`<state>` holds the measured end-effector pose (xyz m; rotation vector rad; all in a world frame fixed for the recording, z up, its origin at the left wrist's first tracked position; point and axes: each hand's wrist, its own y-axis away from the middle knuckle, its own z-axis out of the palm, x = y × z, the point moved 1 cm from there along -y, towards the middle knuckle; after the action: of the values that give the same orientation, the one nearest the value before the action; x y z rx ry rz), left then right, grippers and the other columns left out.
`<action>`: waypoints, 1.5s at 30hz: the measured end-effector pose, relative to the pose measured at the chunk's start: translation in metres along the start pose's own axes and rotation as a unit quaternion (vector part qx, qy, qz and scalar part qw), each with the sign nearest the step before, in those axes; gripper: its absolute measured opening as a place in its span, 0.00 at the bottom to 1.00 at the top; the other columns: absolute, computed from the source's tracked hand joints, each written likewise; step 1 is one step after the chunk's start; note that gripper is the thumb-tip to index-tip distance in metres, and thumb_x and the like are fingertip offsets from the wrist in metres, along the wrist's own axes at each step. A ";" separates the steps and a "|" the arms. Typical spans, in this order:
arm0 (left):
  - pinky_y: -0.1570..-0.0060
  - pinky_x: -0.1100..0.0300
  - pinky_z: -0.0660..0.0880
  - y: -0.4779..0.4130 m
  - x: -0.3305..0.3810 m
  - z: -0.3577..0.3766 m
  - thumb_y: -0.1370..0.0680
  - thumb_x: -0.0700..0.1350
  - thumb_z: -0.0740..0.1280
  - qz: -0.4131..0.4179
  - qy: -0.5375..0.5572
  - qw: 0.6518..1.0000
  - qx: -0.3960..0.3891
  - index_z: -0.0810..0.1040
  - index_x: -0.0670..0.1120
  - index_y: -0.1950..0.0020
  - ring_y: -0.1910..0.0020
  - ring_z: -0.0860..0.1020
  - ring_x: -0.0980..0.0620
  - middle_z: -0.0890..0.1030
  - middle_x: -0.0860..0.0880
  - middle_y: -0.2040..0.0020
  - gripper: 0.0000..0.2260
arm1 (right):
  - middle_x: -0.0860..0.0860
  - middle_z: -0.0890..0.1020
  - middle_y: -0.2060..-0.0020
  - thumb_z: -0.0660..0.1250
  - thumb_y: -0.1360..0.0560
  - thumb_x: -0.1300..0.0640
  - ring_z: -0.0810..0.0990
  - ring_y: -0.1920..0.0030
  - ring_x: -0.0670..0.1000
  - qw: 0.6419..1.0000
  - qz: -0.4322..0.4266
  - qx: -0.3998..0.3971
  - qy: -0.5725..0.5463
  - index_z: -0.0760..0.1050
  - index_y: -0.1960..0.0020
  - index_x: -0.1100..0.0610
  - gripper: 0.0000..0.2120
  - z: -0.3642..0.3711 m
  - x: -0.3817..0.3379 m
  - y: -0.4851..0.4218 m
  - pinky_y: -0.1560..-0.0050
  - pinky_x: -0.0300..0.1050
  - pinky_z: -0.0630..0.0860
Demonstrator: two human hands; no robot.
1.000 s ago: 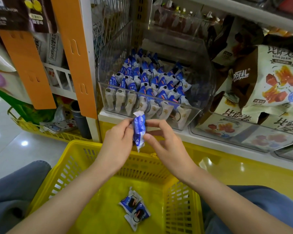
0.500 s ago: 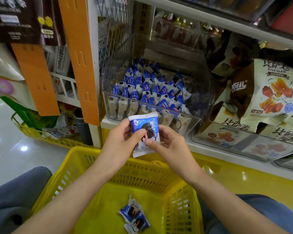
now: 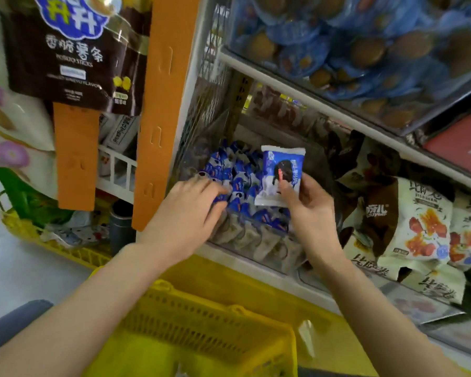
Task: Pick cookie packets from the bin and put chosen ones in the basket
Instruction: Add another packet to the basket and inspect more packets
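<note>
A clear plastic bin (image 3: pixel 259 246) on the shelf is full of small blue-and-white cookie packets (image 3: pixel 239 172). My right hand (image 3: pixel 307 208) holds one blue cookie packet (image 3: pixel 280 175) upright above the bin, thumb on its front. My left hand (image 3: pixel 191 213) reaches into the bin's left side, its fingertips on the packets there; whether it grips one I cannot tell. The yellow basket (image 3: pixel 201 322) sits below the shelf, between my arms; its floor is mostly out of view.
An orange shelf post (image 3: pixel 161 110) stands left of the bin. Larger snack bags (image 3: pixel 413 227) fill the shelf to the right. An upper shelf holds a tray of blue cups (image 3: pixel 365 44). Another yellow basket (image 3: pixel 46 240) stands on the floor at left.
My left hand let go of the packet and moved up into the bin. My right hand raised the packet above the bin. The view tilted upward.
</note>
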<state>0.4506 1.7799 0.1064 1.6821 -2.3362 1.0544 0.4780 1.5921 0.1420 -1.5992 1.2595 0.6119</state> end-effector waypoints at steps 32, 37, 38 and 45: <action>0.49 0.56 0.65 -0.002 -0.019 0.028 0.21 0.49 0.56 0.086 -0.050 0.984 0.145 0.79 0.47 0.56 0.59 0.75 0.51 0.80 0.51 0.60 0.14 | 0.59 0.75 0.38 0.67 0.26 0.63 0.77 0.43 0.58 0.892 0.133 -0.090 0.422 0.72 0.36 0.62 0.18 0.025 0.070 -0.172 0.49 0.42 0.72; 0.49 0.56 0.64 -0.002 -0.019 0.029 0.22 0.48 0.57 0.084 -0.053 0.984 0.150 0.79 0.47 0.56 0.59 0.75 0.51 0.80 0.51 0.60 0.13 | 0.58 0.77 0.42 0.60 0.21 0.56 0.77 0.45 0.55 0.904 0.138 -0.127 0.383 0.73 0.38 0.59 0.14 0.035 0.072 -0.165 0.47 0.44 0.70; 0.49 0.56 0.64 -0.002 -0.019 0.030 0.22 0.48 0.57 0.084 -0.053 0.983 0.152 0.79 0.47 0.56 0.59 0.75 0.51 0.80 0.51 0.60 0.13 | 0.58 0.78 0.44 0.58 0.20 0.55 0.77 0.46 0.55 0.904 0.145 -0.142 0.378 0.74 0.39 0.58 0.13 0.036 0.072 -0.163 0.45 0.47 0.72; 0.49 0.55 0.64 -0.002 -0.019 0.032 0.22 0.48 0.56 0.079 -0.048 0.984 0.155 0.79 0.47 0.57 0.59 0.74 0.50 0.79 0.50 0.60 0.13 | 0.59 0.77 0.47 0.55 0.19 0.55 0.73 0.57 0.51 0.908 0.114 -0.098 0.391 0.72 0.39 0.63 0.15 0.017 0.066 -0.176 0.54 0.42 0.67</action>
<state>0.4706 1.7769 0.0747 1.6973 -2.5076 1.4672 0.6663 1.5774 0.1467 -1.9702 2.0460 0.2226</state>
